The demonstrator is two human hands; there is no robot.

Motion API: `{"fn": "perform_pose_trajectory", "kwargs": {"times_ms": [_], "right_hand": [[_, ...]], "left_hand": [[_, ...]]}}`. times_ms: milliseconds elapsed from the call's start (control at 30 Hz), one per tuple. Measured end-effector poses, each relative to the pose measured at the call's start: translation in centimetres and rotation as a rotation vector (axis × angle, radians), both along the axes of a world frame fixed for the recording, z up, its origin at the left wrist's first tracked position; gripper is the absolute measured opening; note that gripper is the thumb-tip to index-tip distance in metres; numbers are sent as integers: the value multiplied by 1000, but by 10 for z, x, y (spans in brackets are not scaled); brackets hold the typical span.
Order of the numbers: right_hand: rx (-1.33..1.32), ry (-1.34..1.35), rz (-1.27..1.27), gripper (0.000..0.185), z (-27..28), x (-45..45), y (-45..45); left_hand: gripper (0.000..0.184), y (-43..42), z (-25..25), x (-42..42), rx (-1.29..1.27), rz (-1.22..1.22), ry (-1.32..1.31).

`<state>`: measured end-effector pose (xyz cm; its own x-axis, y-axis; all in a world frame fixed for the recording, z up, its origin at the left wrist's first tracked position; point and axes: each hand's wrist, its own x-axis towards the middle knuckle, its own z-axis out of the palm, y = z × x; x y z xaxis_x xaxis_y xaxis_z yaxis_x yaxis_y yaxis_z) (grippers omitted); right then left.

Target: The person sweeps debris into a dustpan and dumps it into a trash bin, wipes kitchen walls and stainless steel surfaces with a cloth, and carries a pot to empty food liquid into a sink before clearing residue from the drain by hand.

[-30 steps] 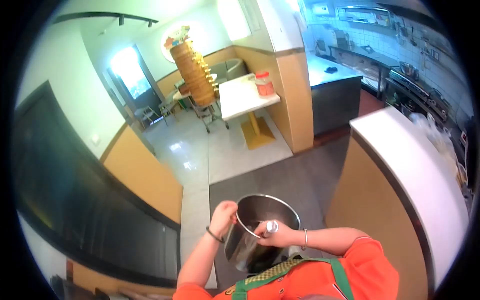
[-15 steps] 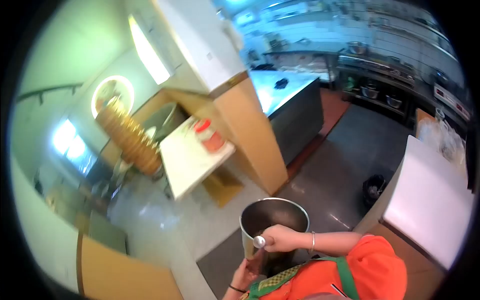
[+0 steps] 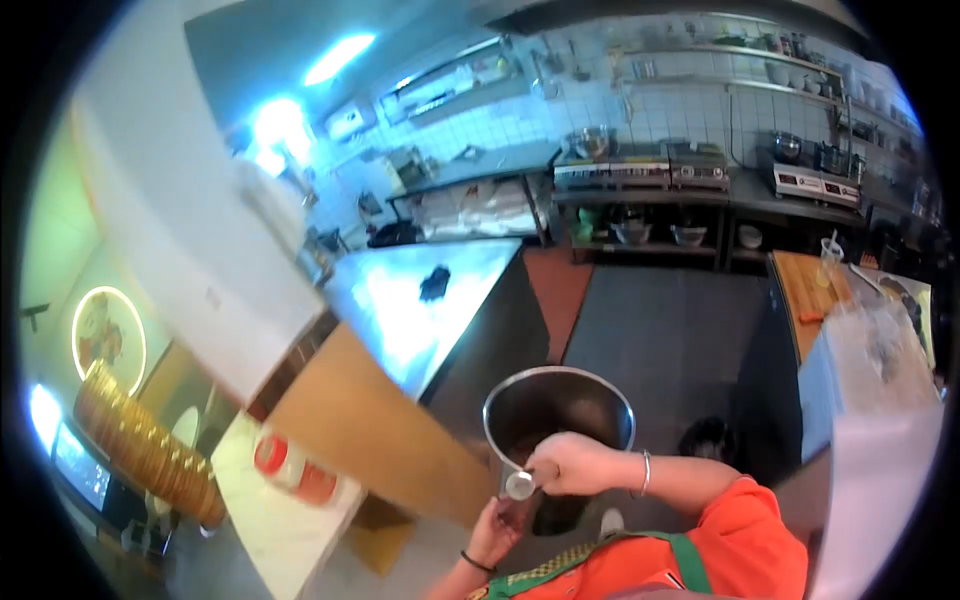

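A deep metal bucket (image 3: 560,374) is in front of me, its open top facing up and its inside dark. My right hand (image 3: 580,464), with a silver bangle at the wrist, is closed at the near rim around a handle (image 3: 520,484) with a round silver end. What the handle belongs to is hidden by the hand. Lower down, my left hand (image 3: 497,530), with a dark band on the wrist, has its fingers bent against the bucket's near left side. How firmly they grip is partly hidden.
At left, a red-lidded jar (image 3: 295,468) lies on a pale counter (image 3: 265,530) beside a wood-panelled pillar (image 3: 370,420). A steel table (image 3: 400,320) stands beyond it. Cooktops (image 3: 815,185) line the back. A wooden board (image 3: 800,290) and a white counter (image 3: 880,480) are at right.
My view has turned right, so the pillar, jar and steel table sit further left and more of the kitchen shows. The bucket and both hands stay together before me with the same hold.
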<state>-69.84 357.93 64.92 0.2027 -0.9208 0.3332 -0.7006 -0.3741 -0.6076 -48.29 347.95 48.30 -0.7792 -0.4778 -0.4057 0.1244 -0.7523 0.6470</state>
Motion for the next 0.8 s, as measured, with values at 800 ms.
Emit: {"fn": "perform_pose_trajectory", "kwargs": {"times_ms": [800], "right_hand": [[57,125,-482,24,90,-793,-528]], "left_hand": [[41,-606,30,-863,59,-842,128]]}}
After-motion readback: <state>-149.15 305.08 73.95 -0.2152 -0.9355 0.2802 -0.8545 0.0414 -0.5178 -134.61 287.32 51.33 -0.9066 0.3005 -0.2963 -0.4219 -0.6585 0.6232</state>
